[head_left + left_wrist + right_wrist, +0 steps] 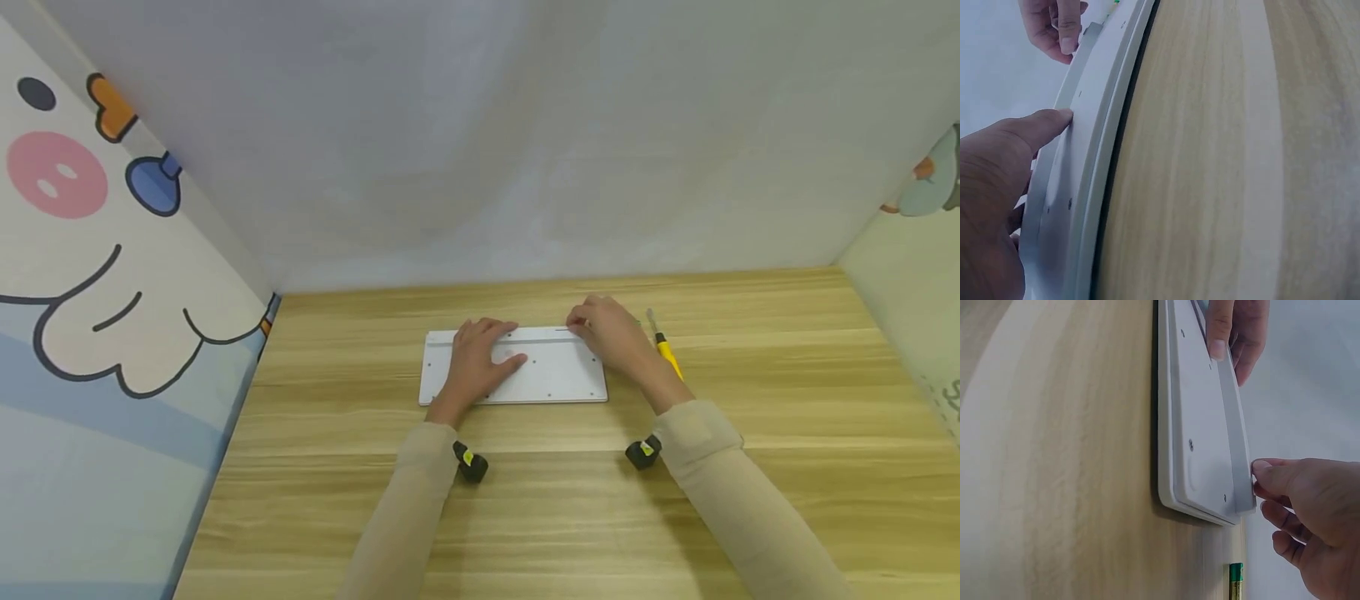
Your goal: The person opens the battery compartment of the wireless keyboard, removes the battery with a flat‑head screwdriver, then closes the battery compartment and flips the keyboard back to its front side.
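Observation:
A white keyboard [558, 377] lies underside up on the table, its keys hidden; small screws dot the panel and a raised bar [1235, 437] runs along the far edge. My left hand [476, 362] holds it left of the middle, thumb on the panel and fingers over the far edge. At the bar's right end, my right hand [611, 333] pinches the edge with thumb and fingertips. Whether a small part sits between those fingertips cannot be made out. A green and gold battery [1236, 581] lies just beyond the keyboard's right end.
A screwdriver [666, 350] with a yellow and black handle lies right of the right hand, partly behind the forearm. The wooden table [555, 517] meets a grey wall [525, 167] at the back. A cartoon-printed panel [112, 275] stands on the left.

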Demonstrator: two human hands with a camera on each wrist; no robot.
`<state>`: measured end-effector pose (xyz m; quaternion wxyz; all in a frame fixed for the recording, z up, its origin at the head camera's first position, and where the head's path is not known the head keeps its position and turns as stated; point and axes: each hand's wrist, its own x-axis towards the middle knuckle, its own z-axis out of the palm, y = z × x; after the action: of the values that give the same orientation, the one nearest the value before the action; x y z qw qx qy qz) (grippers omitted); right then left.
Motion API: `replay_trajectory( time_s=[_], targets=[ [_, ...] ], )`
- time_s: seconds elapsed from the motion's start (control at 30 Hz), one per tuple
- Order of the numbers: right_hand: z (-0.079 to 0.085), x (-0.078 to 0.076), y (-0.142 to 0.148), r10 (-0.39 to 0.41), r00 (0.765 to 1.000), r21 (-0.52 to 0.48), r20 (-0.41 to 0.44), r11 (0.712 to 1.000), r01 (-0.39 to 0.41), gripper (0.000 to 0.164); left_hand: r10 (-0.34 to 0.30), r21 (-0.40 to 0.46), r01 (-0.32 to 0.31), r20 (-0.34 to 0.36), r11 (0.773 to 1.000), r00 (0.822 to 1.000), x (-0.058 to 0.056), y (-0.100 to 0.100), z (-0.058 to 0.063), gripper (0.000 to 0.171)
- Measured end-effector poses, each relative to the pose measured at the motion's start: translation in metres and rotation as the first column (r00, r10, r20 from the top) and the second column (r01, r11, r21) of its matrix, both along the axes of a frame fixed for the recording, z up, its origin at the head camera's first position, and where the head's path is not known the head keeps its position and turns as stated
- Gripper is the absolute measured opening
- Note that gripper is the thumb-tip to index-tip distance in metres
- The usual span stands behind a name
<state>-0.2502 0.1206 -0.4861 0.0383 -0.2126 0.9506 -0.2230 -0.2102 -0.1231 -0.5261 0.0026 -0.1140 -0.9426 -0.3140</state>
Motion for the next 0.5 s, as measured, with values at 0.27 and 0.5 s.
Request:
replay_trajectory(
  time_s=[0.27, 0.5],
  targets=[
    [0.000, 0.008, 0.009, 0.000, 1.000, -0.052, -0.014, 0.999, -0.001, 0.018, -0.030, -0.071, 0.028, -0.026, 0.997, 0.999, -0.004, 0.007, 0.005, 0.061],
    [0.007, 0.017, 0.017, -0.033, 0.999, -0.065, 0.006, 0.997, 0.033, 0.023, -0.059, -0.146, 0.059, 0.004, 0.988, 0.998, -0.007, 0.018, 0.008, 0.074]
  ],
)
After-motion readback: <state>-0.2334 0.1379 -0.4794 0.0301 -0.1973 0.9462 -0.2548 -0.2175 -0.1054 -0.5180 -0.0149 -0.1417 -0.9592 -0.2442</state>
